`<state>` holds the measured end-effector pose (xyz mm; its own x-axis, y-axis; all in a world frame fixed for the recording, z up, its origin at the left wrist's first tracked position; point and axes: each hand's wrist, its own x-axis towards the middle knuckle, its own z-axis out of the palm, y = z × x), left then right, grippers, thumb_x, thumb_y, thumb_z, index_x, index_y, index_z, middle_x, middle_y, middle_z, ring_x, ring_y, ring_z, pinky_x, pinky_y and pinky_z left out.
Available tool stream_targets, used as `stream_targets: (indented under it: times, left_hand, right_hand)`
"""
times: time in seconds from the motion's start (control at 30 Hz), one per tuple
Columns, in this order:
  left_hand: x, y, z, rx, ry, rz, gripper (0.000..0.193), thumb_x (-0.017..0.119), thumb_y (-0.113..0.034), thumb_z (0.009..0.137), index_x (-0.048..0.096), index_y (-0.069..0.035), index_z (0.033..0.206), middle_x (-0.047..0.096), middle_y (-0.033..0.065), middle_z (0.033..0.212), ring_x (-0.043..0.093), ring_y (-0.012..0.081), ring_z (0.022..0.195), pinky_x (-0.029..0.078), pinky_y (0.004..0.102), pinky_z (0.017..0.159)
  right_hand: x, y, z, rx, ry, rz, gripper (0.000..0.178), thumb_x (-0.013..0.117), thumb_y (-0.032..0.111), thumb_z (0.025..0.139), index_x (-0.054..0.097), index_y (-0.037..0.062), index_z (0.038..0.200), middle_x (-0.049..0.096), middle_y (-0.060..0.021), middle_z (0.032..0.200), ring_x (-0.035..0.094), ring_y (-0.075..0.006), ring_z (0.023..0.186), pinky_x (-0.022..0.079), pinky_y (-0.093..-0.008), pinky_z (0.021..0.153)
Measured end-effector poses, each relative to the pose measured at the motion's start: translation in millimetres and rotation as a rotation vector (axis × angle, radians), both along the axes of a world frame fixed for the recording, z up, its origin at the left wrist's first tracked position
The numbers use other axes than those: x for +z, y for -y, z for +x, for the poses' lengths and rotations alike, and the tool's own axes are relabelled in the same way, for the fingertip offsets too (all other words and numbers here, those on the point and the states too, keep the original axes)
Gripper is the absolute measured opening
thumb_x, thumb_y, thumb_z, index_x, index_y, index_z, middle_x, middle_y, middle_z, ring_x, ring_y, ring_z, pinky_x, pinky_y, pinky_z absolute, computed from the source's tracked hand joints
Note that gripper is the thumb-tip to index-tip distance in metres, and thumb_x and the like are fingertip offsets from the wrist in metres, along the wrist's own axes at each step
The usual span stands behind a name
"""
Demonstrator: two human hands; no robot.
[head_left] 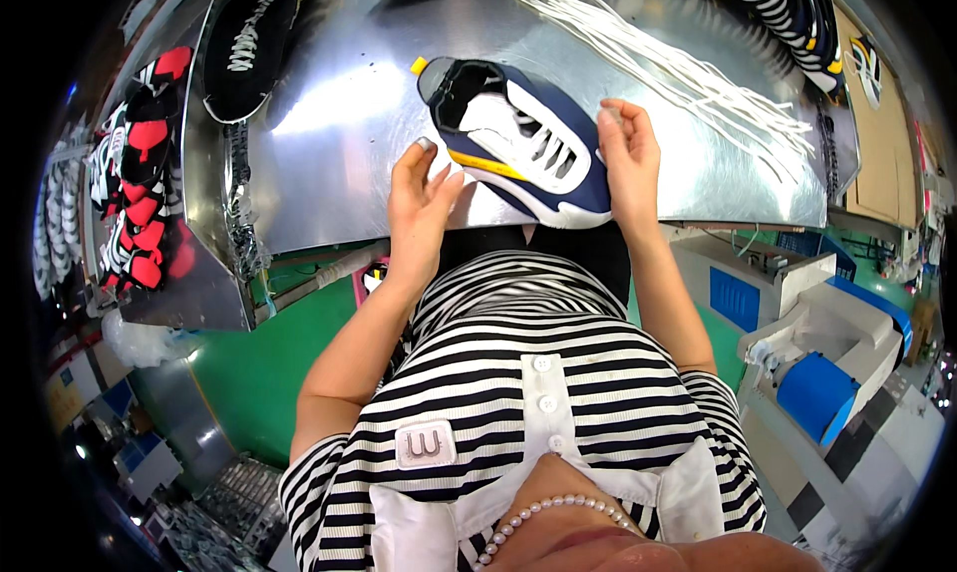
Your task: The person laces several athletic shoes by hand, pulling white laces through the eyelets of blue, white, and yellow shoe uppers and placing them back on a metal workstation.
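A navy and white sneaker (498, 123) with a yellow side stripe and a yellow heel tab lies on the metal table in front of me. Its toe points toward me and to the right, and no lace shows in its eyelet slots. Beside its yellow-striped side is my left hand (419, 198), fingers loosely curved and apart, holding nothing visible. My right hand (630, 158) is by the toe end on the other side, thumb near the shoe and fingers bent but parted. Whether either hand touches the shoe I cannot tell.
A bundle of white shoelaces (678, 68) lies on the metal table (339, 173) at the far right. At the left are a black shoe (244, 48) and several red, black and white shoe uppers (145, 173). Striped shoes (788, 18) stand back right; a blue-and-grey machine (817, 392) is below right.
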<state>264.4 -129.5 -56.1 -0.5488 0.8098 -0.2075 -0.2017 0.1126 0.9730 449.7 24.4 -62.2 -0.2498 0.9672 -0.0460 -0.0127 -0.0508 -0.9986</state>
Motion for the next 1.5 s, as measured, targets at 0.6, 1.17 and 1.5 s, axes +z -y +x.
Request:
stream_targets:
  times: [0.6, 1.17, 1.5]
  left_hand:
    - [34, -118, -288, 0.309, -1.620, -0.593, 0.047, 0.064, -0.029, 0.090, 0.050, 0.007, 0.118, 0.060, 0.0238, 0.110, 0.061, 0.0406, 0.095, 0.052, 0.0477, 0.079]
    - [65, -142, -195, 0.099, -1.686, 0.364, 0.085, 0.082, -0.018, 0.074, 0.037, 0.001, 0.143, 0.037, 0.0247, 0.147, 0.036, 0.0420, 0.135, 0.028, 0.0489, 0.112]
    - [117, -320, -133, -0.253, -1.964, 0.100, 0.022, 0.061, -0.010, 0.078, 0.064, -0.009, 0.099, 0.065, 0.0102, 0.088, 0.066, 0.0291, 0.085, 0.052, 0.0411, 0.073]
  right_hand:
    - [8, -123, -51, -0.035, 0.619, 0.569, 0.023, 0.064, 0.025, 0.093, 0.070, 0.0055, 0.103, 0.065, -0.0063, 0.089, 0.060, -0.0189, 0.070, 0.047, -0.0310, 0.067]
    - [32, -200, -22, -0.205, 0.329, 0.458, 0.031, 0.061, 0.024, 0.097, 0.064, 0.0029, 0.119, 0.069, -0.0104, 0.106, 0.063, -0.0155, 0.090, 0.048, -0.0280, 0.082]
    - [50, -291, -39, -0.184, 0.017, 0.362, 0.032, 0.060, 0.023, 0.096, 0.064, 0.0030, 0.121, 0.059, 0.0007, 0.077, 0.049, -0.0048, 0.057, 0.043, -0.0213, 0.055]
